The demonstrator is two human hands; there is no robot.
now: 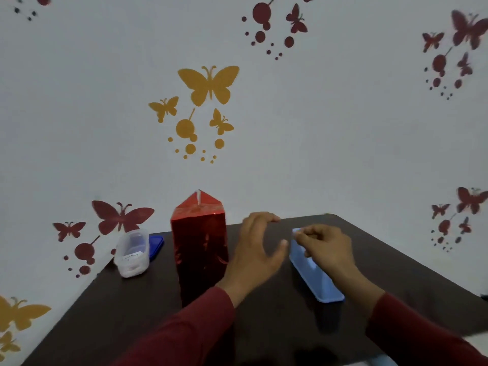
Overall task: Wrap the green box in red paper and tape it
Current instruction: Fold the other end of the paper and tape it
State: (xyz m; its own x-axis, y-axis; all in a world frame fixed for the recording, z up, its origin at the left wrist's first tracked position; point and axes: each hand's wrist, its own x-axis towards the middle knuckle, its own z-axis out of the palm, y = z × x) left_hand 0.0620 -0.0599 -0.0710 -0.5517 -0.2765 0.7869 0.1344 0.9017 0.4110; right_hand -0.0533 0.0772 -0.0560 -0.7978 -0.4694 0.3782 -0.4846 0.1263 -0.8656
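A: Two hands in view. Report position of the tall box wrapped in shiny red paper [200, 249].

B: Upright on the dark table [396, 260], long axis vertical, top flaps peaked. Left hand [254, 249], just right of the box, is nearer; fingers spread, holding nothing.

A: Right hand [326, 247]?

B: Farther right of the box, fingertips pinched at the light-blue plastic dispenser [314, 273], probably drawing tape.

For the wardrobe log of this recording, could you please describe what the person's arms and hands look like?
Both arms wear long dark red sleeves: left sleeve, right sleeve, each ending at the wrist. The left hand and right hand are bare, with no gloves. No rings or watch can be made out in the soft picture.
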